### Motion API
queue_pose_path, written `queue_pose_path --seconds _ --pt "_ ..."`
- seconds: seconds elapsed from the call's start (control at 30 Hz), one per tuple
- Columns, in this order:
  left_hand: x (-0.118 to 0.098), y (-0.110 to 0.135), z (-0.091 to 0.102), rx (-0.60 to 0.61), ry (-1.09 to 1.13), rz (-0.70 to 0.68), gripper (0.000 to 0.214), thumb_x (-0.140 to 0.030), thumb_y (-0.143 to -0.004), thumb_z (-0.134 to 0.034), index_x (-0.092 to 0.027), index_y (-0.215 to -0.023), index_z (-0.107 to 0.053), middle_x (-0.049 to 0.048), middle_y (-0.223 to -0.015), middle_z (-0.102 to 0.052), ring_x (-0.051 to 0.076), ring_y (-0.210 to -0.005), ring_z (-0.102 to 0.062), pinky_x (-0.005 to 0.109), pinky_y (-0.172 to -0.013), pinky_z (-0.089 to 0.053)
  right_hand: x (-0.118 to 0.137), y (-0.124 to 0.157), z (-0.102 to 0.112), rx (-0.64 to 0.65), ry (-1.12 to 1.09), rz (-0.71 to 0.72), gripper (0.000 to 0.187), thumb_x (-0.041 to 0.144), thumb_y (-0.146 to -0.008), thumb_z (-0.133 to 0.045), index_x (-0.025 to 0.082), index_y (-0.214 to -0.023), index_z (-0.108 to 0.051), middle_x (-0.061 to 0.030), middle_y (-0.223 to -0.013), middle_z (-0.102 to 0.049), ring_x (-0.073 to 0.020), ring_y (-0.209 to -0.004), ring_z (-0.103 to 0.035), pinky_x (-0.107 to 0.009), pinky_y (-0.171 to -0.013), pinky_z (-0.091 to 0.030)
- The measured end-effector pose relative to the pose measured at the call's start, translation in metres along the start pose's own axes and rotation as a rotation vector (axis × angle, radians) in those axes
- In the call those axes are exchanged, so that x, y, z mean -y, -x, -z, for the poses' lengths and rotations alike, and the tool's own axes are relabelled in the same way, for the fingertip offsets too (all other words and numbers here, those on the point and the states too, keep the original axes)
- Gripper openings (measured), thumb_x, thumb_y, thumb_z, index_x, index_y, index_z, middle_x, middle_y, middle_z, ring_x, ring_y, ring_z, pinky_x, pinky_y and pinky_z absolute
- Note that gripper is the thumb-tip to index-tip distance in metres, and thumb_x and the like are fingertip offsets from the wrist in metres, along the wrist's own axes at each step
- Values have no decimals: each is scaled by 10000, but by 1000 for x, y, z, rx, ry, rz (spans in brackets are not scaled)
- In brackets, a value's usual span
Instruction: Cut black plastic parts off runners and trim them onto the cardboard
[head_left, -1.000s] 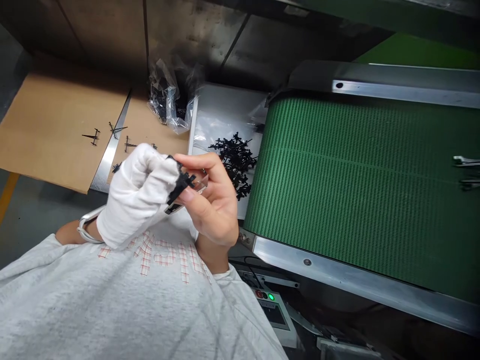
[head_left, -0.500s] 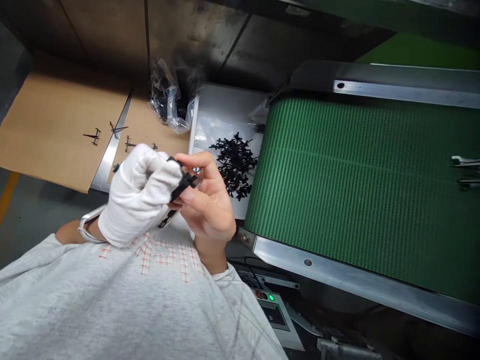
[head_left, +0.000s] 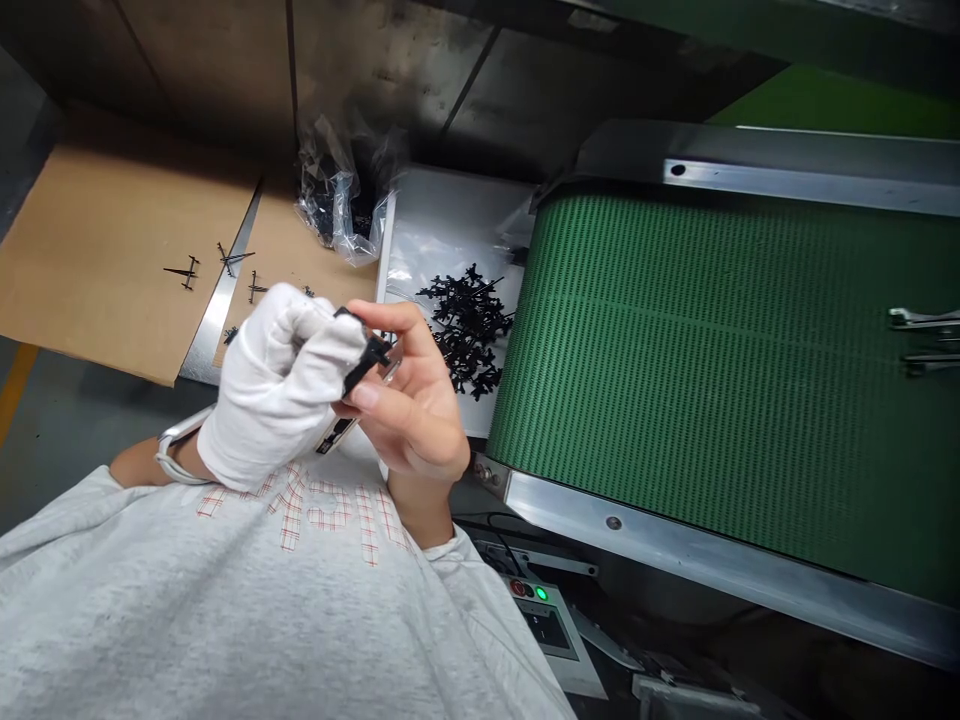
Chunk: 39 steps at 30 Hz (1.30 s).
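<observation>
My left hand [head_left: 277, 385], in a white glove, is closed with its fingertips pressed against a small black part [head_left: 364, 365]. My bare right hand [head_left: 412, 400] grips the same part from the other side, thumb below and index finger above. A thin shiny piece shows by the part between the right fingers. Below the hands a narrow strip with black and pale areas [head_left: 336, 435] sticks out; what holds it is hidden. Behind my right hand lies a pile of small black branched plastic pieces [head_left: 469, 325] on a white tray [head_left: 427, 200].
To the right runs a green conveyor belt [head_left: 675, 380] with metal side rails; silvery-black pieces [head_left: 926, 340] lie at its far right. Cardboard [head_left: 112, 250] with several black pieces is at the left. A clear plastic bag [head_left: 349, 205] stands behind. A control box [head_left: 551, 630] sits below.
The pieces on the belt have shifted slightly left. Both hands keep hold of the black part, with only a small movement of the right fingers.
</observation>
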<state>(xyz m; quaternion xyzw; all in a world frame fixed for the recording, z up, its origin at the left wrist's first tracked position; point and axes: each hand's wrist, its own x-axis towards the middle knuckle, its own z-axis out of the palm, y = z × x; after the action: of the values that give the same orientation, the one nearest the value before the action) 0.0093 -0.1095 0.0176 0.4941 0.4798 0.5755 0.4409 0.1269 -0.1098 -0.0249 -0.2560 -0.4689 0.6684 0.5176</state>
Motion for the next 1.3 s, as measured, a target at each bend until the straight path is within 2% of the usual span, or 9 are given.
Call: queue_pose_path --seconds 0.2,0.4,0.5,0.6,0.73,1.0,1.1,1.2,1.3 --pt "0 -3 -2 -5 29 10 371 -524 -886 -714 -233 -741 -536 -76 -651 -590 52 -529 -563 174 -433 -453 3 -1 -1 -12 -84 -55 428 520 -884 -621 319 -1256 -557 55 -735 -362 -105 -552 -364 -225 -455 -375" --pt "1 -7 -2 -3 53 16 429 -531 -852 -741 -207 -701 -503 -76 -595 -519 36 -492 -494 139 -425 -440 2 -2 -4 -28 -149 -54 395 447 -864 -676 337 -1229 -573 60 -750 -353 -87 -545 -331 -202 -448 -339" --pt "0 -8 -3 -19 59 50 458 -570 -808 -756 -211 -688 -497 -74 -594 -507 40 -497 -483 144 -423 -445 -1 -1 -4 -43 -114 -66 405 462 -870 -665 339 -1245 -573 52 -773 -370 -92 -558 -344 -212 -454 -367" --pt "-1 -9 -4 -44 60 59 480 -591 -775 -776 -215 -673 -495 -72 -587 -504 49 -491 -480 165 -414 -448 -4 1 -2 -35 -58 -82 437 485 -878 -643 342 -1283 -565 40 -783 -394 -114 -585 -385 -263 -505 -457" --pt "-2 -9 -5 -45 83 101 479 -587 -759 -801 -221 -670 -504 -68 -593 -560 65 -463 -532 193 -378 -463 -5 2 0 -21 11 -85 492 521 -885 -614 345 -1338 -536 35 -766 -395 -147 -618 -425 -326 -587 -523" --pt "0 -9 -4 -62 95 144 499 -611 -725 -803 -211 -672 -509 -77 -585 -558 45 -490 -540 147 -414 -474 0 -2 -1 -44 -71 -85 376 469 -909 -633 345 -1259 -574 60 -734 -356 -108 -550 -327 -251 -504 -423" --pt "1 -9 -4 -24 115 163 479 -593 -755 -799 -215 -694 -512 -73 -603 -574 56 -501 -559 161 -424 -470 -2 -2 -1 -61 -87 -106 395 449 -885 -671 345 -1256 -582 62 -723 -361 -118 -569 -338 -255 -517 -405" --pt "10 -9 -4 15 107 171 487 -624 -794 -768 -220 -728 -504 -65 -605 -559 75 -495 -549 193 -426 -451 -7 -3 2 -98 -131 -137 403 403 -858 -709 334 -1241 -605 71 -703 -371 -114 -569 -322 -241 -510 -350" --pt "36 -11 4 42 -17 192 548 -729 -784 -707 -221 -739 -507 -46 -648 -564 103 -581 -569 233 -522 -490 -20 -6 7 -138 -193 -188 402 348 -822 -757 315 -1197 -617 94 -678 -357 -88 -534 -252 -213 -479 -257"
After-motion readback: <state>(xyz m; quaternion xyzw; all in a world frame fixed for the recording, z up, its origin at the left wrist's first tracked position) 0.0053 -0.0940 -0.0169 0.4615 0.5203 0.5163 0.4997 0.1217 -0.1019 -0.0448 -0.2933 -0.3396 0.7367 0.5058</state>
